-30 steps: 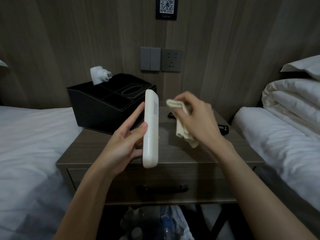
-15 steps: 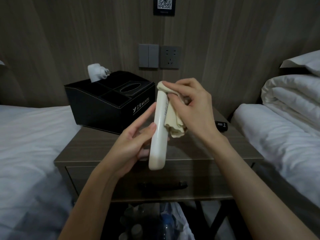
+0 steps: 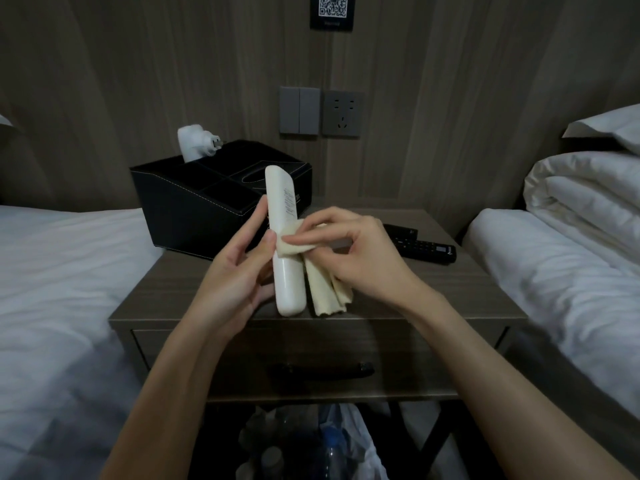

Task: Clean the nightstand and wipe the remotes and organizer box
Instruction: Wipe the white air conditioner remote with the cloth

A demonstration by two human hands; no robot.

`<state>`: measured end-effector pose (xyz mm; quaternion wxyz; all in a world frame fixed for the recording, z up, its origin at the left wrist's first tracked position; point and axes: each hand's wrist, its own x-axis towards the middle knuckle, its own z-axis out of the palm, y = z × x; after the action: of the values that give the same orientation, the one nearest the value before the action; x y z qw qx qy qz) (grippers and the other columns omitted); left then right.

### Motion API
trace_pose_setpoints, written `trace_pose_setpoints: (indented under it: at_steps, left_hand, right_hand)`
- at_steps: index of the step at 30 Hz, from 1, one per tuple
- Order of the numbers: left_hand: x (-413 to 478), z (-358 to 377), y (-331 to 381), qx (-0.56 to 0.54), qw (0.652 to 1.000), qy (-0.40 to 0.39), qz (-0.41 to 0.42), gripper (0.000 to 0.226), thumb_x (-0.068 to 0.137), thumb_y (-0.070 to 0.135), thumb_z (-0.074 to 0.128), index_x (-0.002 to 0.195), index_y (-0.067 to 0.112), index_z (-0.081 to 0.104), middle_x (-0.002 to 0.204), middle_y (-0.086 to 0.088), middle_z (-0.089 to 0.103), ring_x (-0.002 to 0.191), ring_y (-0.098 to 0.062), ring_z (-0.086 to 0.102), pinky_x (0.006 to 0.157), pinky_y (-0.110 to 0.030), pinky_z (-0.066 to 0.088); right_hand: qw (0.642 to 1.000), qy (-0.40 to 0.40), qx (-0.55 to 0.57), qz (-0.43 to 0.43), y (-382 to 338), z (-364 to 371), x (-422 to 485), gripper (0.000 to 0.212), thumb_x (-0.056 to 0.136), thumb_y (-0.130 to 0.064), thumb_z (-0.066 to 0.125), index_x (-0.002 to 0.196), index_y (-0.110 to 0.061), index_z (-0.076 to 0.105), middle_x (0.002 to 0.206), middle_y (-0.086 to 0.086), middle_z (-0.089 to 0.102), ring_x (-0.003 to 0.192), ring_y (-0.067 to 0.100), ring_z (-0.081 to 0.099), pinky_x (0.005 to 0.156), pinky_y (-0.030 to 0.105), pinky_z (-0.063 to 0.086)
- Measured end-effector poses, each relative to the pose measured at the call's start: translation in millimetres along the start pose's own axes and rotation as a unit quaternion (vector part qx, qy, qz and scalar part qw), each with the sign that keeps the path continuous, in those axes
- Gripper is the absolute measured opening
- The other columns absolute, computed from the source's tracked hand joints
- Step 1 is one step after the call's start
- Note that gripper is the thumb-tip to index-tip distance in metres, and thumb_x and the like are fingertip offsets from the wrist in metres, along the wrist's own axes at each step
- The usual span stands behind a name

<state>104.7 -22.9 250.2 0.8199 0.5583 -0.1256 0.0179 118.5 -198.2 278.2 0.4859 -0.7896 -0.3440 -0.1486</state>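
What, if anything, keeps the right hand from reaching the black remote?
Likely reachable, yes: the black remote lies bare on the nightstand just beyond the right hand, nothing between. Only its fingers are busy, pinching the cloth against the white remote.

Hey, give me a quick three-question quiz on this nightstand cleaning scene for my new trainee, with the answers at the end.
1. True or false: the right hand presses the cloth against the white remote.
2. Which hand grips the white remote: A left, B right?
3. Fill in: the black remotes lie on the ____.
Key: 1 true; 2 A, the left hand; 3 nightstand.
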Motion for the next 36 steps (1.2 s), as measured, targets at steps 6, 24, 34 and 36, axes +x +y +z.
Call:
trace_pose_setpoints:
  at_steps: [6,24,34,36]
  left_hand:
    - [1.7,-2.4,-1.9,-0.018,0.999,0.036,-0.002,0.05,0.093,0.021,0.052,0.135,0.048,0.046,0.107,0.012,0.072,0.104,-0.017,0.069,0.071,-0.035,0.06]
    - [7.4,8.6,-11.5,-0.061,0.998,0.025,-0.022,0.051,0.088,0.025,0.055,0.134,0.045,0.048,0.124,0.003,0.067,0.103,-0.024,0.069,0.083,-0.044,0.058]
    - [1.7,22.3,-13.6,-0.039,0.992,-0.1,-0.07,0.053,0.088,0.024,0.052,0.137,0.045,0.045,0.134,-0.004,0.06,0.106,-0.035,0.066,0.08,-0.05,0.058]
    - [1.2,24.0,-15.4,-0.035,0.991,-0.105,-0.073,0.052,0.089,0.023,0.052,0.137,0.043,0.045,0.131,-0.006,0.061,0.104,-0.036,0.067,0.078,-0.048,0.059]
  right_hand:
    - [0.996,-0.063,-0.061,-0.023,-3.7,5.9,-9.6,0.033,0.078,0.007,0.063,0.096,-0.017,0.079,0.1,-0.003,0.065,0.097,0.008,0.061,0.088,0.017,0.047]
    - [0.995,0.028,-0.087,0.045,-2.5,-32.1,-12.6,0.021,0.078,-0.007,0.072,0.081,-0.026,0.078,0.094,-0.009,0.066,0.093,0.005,0.061,0.084,0.02,0.048]
    - [0.945,0.298,-0.133,0.026,16.6,-35.4,5.1,0.03,0.087,-0.002,0.061,0.105,-0.021,0.075,0.105,-0.007,0.058,0.096,-0.008,0.052,0.082,0.006,0.039]
    - [0.951,0.282,-0.13,0.016,18.7,-29.3,7.4,0.029,0.087,-0.003,0.063,0.107,-0.021,0.074,0.107,-0.006,0.058,0.099,-0.004,0.053,0.085,0.007,0.04]
